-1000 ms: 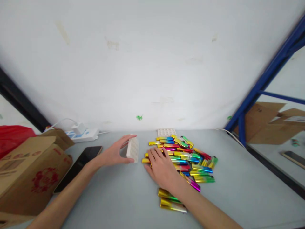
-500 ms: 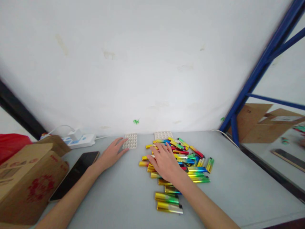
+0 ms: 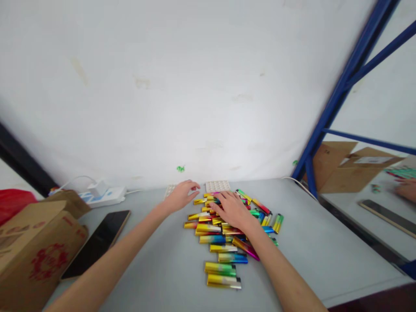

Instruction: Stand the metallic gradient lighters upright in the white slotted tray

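Shiny multicoloured lighters [image 3: 221,269] lie in a loose pile on the grey table [image 3: 156,260]. Over the pile's upper part rests my right hand [image 3: 231,208], fingers spread, touching lighters and holding none. My left hand [image 3: 183,195] hovers at the pile's upper left edge with its fingers apart and nothing in them. Behind that hand, a white gridded tray [image 3: 169,190] is mostly hidden. A second white tray [image 3: 217,186] stands by the wall, just beyond the right fingertips.
On the left are a cardboard box [image 3: 42,255], a black phone [image 3: 97,242] and a white power strip [image 3: 112,196]. A blue metal frame [image 3: 328,104] rises at the right. Past it, another person's hand [image 3: 407,189] shows near another phone [image 3: 390,216].
My left hand has moved right, from the left tray to the pile's edge. Several lighters have shifted and spread leftward under my right hand. The view has turned slightly right.
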Demonstrator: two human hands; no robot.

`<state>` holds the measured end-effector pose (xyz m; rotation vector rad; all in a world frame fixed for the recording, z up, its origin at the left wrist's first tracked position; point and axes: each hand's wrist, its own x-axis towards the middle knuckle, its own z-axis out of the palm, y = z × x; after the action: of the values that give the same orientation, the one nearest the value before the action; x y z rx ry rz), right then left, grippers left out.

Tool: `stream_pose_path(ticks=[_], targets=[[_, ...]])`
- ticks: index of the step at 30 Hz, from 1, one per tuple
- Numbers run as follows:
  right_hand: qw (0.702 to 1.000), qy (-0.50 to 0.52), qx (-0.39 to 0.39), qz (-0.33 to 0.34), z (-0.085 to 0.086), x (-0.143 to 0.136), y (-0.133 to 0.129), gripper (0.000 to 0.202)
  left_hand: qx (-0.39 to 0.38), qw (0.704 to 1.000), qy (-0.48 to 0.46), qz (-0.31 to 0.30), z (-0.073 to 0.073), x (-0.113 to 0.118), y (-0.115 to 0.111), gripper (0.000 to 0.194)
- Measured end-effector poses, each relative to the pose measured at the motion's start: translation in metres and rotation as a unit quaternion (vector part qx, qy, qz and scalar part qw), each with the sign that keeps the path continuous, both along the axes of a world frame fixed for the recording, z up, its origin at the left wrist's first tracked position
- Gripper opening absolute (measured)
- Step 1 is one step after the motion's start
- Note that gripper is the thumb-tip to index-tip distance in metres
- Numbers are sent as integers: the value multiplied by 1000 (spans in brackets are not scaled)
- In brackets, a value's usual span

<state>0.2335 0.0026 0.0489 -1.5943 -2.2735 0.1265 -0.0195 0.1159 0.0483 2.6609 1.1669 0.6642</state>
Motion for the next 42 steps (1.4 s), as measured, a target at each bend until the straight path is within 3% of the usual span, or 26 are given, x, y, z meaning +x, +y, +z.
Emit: stream_pose_path(ticks=[2, 5, 8, 11, 14, 18, 25, 30, 35, 39, 42], targets=[[1000, -11, 4, 1, 1, 4, 1, 47, -14, 1000, 10, -14, -1, 26, 14, 28], [1000, -19, 8, 7, 2, 11, 5, 44, -41, 998, 33, -32, -7, 48, 33, 21], [999, 0, 32, 0, 4, 22, 11, 38, -64, 996, 52, -45, -11, 53, 45, 18], [995, 25, 71, -60, 5, 40, 18, 33, -74, 994, 65, -55, -11, 52, 49, 16], [987, 34, 89, -128, 0, 61, 25, 29, -74, 993, 71, -59, -12, 53, 46, 14], [983, 35, 84, -158, -13, 85, 31, 27, -57, 995, 63, -47, -16, 56, 33, 15], [997, 46, 13, -55, -22, 94, 32, 28, -43, 998, 54, -4, -20, 57, 19, 19], [998, 62, -8, -29, -16, 95, 31, 25, -48, 998, 40, 20, -4, 45, 11, 16], [997, 63, -10, -36, -9, 98, 27, 24, -50, 998, -1, 45, 17, -1, -25, 20], [997, 63, -28, -38, -4, 96, 24, 23, -73, 992, -60, 78, 23, -49, -82, 29], [997, 63, -37, -35, -2, 94, 22, 27, -74, 989, -69, 107, 19, -79, -131, 36]])
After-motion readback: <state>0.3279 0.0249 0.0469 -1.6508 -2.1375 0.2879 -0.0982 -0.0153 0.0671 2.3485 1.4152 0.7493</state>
